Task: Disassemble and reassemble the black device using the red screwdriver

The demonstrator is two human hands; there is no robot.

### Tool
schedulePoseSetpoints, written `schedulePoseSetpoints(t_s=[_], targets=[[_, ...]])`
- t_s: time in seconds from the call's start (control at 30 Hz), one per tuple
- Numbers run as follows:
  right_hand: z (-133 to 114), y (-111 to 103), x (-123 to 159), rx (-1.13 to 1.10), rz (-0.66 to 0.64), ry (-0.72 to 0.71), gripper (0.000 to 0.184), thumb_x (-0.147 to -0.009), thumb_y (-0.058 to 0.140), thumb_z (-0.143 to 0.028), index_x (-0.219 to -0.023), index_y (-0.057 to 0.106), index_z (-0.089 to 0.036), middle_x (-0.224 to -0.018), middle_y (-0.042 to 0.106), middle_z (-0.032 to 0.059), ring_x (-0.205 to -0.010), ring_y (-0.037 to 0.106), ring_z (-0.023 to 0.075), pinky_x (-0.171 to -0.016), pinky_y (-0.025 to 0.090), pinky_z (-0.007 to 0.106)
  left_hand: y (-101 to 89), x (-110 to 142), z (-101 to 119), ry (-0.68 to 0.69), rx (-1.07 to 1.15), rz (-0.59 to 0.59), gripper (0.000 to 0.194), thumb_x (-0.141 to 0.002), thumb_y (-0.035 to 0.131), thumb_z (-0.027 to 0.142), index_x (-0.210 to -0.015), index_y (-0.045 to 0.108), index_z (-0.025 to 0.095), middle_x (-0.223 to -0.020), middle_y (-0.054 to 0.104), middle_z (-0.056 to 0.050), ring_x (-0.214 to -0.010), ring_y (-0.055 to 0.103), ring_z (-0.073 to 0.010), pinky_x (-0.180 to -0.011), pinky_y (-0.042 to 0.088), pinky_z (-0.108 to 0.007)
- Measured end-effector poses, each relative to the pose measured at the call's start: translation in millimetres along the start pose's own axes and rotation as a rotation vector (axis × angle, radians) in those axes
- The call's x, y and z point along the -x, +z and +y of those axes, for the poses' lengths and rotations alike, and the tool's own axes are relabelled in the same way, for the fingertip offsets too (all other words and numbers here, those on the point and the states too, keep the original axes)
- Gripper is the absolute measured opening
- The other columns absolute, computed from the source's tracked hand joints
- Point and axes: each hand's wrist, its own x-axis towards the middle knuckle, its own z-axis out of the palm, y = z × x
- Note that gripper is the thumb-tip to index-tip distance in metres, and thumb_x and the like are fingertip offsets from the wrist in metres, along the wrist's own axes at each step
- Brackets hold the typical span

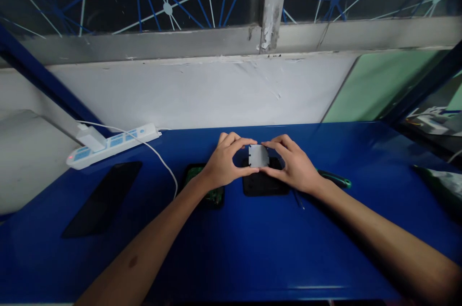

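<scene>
The left hand (223, 164) and the right hand (298, 166) are bare, with slender fingers and narrow wrists. The left forearm (159, 234) and the right forearm (375, 224) are bare too, lean and smooth in outline, broadening away from the wrists. A small oval mark (133, 261) sits on the left forearm's upper side.

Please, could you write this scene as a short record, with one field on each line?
Held: pale squarish piece, dark notches along its left edge
Grip: left hand and right hand pinch it from opposite sides
Near hands: black shallow part; green circuit board, partly hidden by the left arm; green-and-black handle beyond the right wrist
Far left: white power strip, red light lit; dark flat panel
Surface: blue table
Unclear: the piece's material
</scene>
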Motion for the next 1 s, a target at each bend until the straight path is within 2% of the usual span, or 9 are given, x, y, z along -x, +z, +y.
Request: schedulePoseSetpoints(t_s=[0.2, 0.43, 1.0], targets=[[3.2, -1.6, 0.9, 0.012, 0.004, 0.022, 0.054, -0.087, 0.068, -0.047, -0.132, 0.056, -0.02, -0.115, 0.057, 0.0143, -0.105, 0.061, 0.0308, -0.087, 0.056, 0.051, 1.7, 0.6, -5.6, -0.046, -0.035, 0.003, 0.052, -0.075, 0.082, 0.034, -0.122, 0.061, 0.028, -0.102, 0.056, -0.003, -0.099, 0.047, -0.0255, -0.086, 0.049, -0.041], [3.1, -2.8, 0.4, 0.059, 0.013, -0.006, 0.052, -0.088, 0.067, -0.047, -0.131, 0.055, -0.02, -0.113, 0.058, 0.0137, -0.104, 0.06, 0.0301, -0.085, 0.055, 0.049, 0.6, 1.1, -7.4, -0.074, -0.06, -0.027, 0.051, -0.077, 0.081, 0.034, -0.123, 0.062, 0.027, -0.101, 0.055, -0.003, -0.099, 0.047, -0.0258, -0.086, 0.048, -0.041], [3.6, -5.0, -1.0, 0.108, 0.036, -0.031, 0.055, -0.087, 0.067, -0.051, -0.131, 0.055, -0.02, -0.112, 0.059, 0.0135, -0.101, 0.062, 0.03, -0.083, 0.054, 0.049, 2.1, 1.8, -9.2, -0.044, -0.088, -0.005, 0.052, -0.077, 0.082, 0.034, -0.124, 0.061, 0.027, -0.096, 0.057, -0.003, -0.095, 0.049, -0.0261, -0.081, 0.048, -0.039]])
